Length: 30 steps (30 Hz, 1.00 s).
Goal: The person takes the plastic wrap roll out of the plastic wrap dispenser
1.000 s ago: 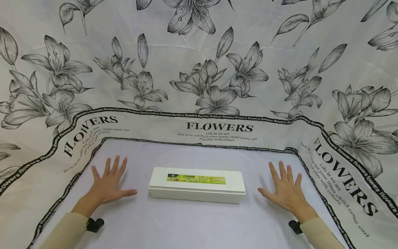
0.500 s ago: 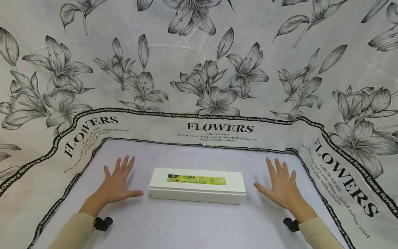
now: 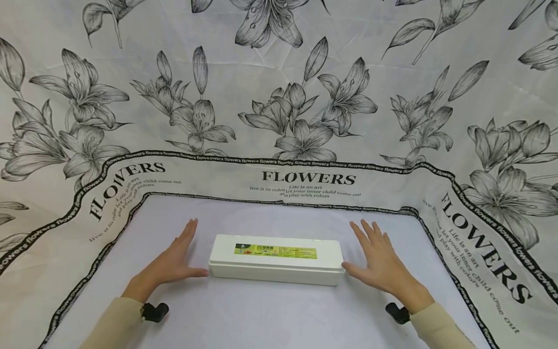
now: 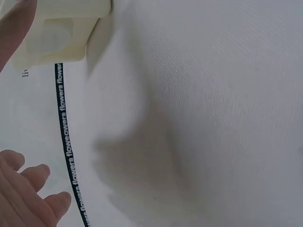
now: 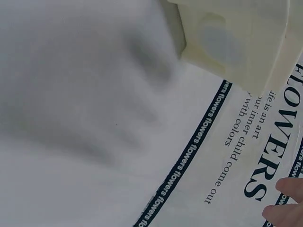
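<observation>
A long white lidded box (image 3: 274,274) with a yellow-green label (image 3: 275,251) on its top lies across the middle of the table in the head view. My left hand (image 3: 169,264) is held beside its left end, fingers extended and thumb pointing at the box. On the other side, my right hand (image 3: 385,266) has its fingers spread, and its thumb tip overlaps the box's right end. Whether either thumb touches the box, I cannot tell. Each wrist view shows one end of the white box (image 4: 52,40), with a rounded recess in that end.
White cloth (image 3: 270,320) covers the table. A floral curtain (image 3: 279,121) with "FLOWERS" lettering and dark printed bands surrounds the back and both sides. A small black device (image 3: 155,312) sits at the left wrist, and another black device (image 3: 397,313) at the right.
Both hands have moved inward toward the ends of the box, the left one to the right and the right one to the left. The box has stayed in place.
</observation>
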Motion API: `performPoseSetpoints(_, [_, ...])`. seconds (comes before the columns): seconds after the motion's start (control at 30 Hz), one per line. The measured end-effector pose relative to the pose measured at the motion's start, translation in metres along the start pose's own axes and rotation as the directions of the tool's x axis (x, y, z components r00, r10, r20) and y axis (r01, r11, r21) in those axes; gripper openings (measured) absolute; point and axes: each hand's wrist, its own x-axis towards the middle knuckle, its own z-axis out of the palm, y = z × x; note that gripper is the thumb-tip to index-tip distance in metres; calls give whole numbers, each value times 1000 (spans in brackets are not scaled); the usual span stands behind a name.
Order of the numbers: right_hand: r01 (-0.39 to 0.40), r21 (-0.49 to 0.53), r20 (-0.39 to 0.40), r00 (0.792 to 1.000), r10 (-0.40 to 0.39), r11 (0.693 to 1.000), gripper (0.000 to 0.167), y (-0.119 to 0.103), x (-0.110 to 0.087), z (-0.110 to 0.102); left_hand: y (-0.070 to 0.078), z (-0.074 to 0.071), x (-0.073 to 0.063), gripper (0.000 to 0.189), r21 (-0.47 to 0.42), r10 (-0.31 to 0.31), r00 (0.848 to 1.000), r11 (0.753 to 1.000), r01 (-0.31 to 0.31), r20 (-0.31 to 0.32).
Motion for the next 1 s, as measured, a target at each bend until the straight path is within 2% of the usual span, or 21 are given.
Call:
performPoseSetpoints(0.1, [66, -1, -2, 998, -66, 998, 102, -9, 1, 0, 3, 2, 2, 151, -39, 3, 1000, 999, -3, -3])
performPoseSetpoints(0.3, [135, -8, 6, 991, -135, 991, 102, -21, 4, 4, 11, 12, 6, 152, -99, 14, 1000, 995, -16, -23])
performPoseSetpoints(0.57, [241, -7, -36, 970, -241, 970, 104, -30, 9, 12, 20, 27, 10, 147, -168, 8, 999, 986, -16, -49])
performPoseSetpoints(0.8, [204, 17, 19, 979, -205, 979, 103, -35, 13, 21, 23, 36, 15, 140, -210, 18, 998, 977, -30, -60])
performPoseSetpoints(1.0, [192, 57, 55, 979, -195, 980, 103, -36, 14, 29, 24, 41, 18, 127, -265, 30, 998, 963, -43, -53])
